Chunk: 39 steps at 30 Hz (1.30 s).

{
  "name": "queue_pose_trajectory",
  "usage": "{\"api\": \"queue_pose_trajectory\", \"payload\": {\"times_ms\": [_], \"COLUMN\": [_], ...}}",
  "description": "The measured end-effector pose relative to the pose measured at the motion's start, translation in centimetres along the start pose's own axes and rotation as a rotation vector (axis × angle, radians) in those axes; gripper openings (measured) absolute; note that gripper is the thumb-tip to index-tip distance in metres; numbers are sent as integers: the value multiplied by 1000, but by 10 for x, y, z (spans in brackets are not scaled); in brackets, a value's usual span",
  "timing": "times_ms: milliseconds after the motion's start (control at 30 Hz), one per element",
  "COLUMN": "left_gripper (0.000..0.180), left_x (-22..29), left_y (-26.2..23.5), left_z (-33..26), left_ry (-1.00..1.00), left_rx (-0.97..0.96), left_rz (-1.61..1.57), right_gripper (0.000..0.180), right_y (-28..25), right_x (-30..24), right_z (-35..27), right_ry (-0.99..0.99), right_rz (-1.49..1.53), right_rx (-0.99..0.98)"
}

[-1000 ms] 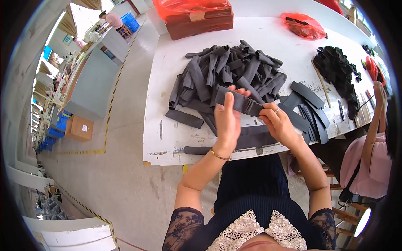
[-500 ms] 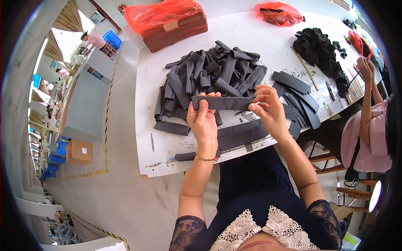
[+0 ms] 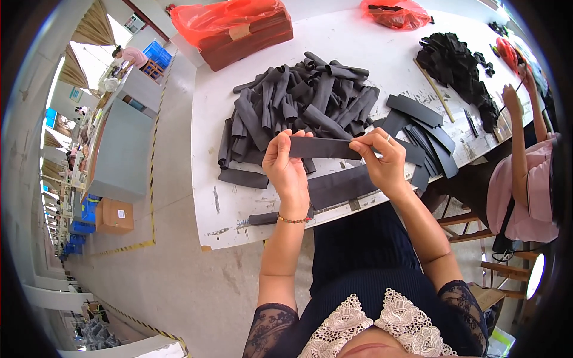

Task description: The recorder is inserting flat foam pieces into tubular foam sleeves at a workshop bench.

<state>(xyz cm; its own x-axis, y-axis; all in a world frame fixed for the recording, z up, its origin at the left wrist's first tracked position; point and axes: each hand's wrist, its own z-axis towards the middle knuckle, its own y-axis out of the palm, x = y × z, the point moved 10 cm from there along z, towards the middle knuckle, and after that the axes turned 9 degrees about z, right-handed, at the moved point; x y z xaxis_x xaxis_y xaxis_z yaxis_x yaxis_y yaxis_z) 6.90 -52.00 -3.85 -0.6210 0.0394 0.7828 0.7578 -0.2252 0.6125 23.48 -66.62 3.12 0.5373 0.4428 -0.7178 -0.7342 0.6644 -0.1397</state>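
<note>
Left hand (image 3: 285,167): clamped on the left end of a dark grey fabric strip (image 3: 323,148), thumb on the face. Right hand (image 3: 383,162): thumb and forefinger pinched on the other end, remaining fingers bent. The strip is held off the table, just on the near side of the heap of tube-like dark grey fabric pieces (image 3: 298,101). It spans the two grips nearly straight; the opposed end grips appear intended to keep it extended and its face open to view.

Nearer the person than the heap, a wide dark grey fabric panel (image 3: 346,186) lies along the table edge, within easy reach in my judgement. A narrow rolled piece (image 3: 264,219) lies to the left of that panel, also on the heap's near side.

To the right of the heap, flat dark strips (image 3: 434,143) overlap in a loose fan, which probably leaves their ends easy to pick up. Further right of the heap is a black fabric pile (image 3: 456,74); a wooden stick (image 3: 434,90) lies between the two, perhaps as a divider.

Beyond the heap, to its left, a red plastic bag (image 3: 209,24) drapes over a brown box (image 3: 250,45), presumably as a cover. A second red bag (image 3: 399,15) lies beyond the heap, to its right. The white table (image 3: 334,42) carries all these items.
</note>
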Motion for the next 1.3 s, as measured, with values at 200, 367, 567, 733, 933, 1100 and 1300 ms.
{"api": "queue_pose_trajectory", "payload": {"times_ms": [200, 367, 567, 733, 933, 1100, 1300], "left_gripper": [16, 18, 20, 17, 16, 15, 17], "left_x": [-15, -1, 9, -9, -5, 8, -5], "left_y": [-8, -10, -6, -13, -1, 27, 12], "left_z": [-4, -5, -10, -5, -2, -8, -3], "left_ry": [-103, 60, 169, -32, 77, 193, 57], "left_rx": [124, 144, 114, 165, 42, -210, -230], "left_rz": [17, 185, 205, 180, 178, 105, -10], "right_gripper": [6, 15, 34, 29, 31, 14, 20], "right_y": [-3, 9, 32, 20, 10, -4, 3], "right_x": [12, 58, 49, 56, 51, 25, -57], "right_z": [-9, -25, -39, -43, -40, -26, -31], "right_ry": [-13, 502, 707, 761, 720, 379, -362], "right_rz": [-18, 263, 488, 537, 457, 90, -184], "right_rx": [18, -62, -293, -254, -251, -170, -156]}}
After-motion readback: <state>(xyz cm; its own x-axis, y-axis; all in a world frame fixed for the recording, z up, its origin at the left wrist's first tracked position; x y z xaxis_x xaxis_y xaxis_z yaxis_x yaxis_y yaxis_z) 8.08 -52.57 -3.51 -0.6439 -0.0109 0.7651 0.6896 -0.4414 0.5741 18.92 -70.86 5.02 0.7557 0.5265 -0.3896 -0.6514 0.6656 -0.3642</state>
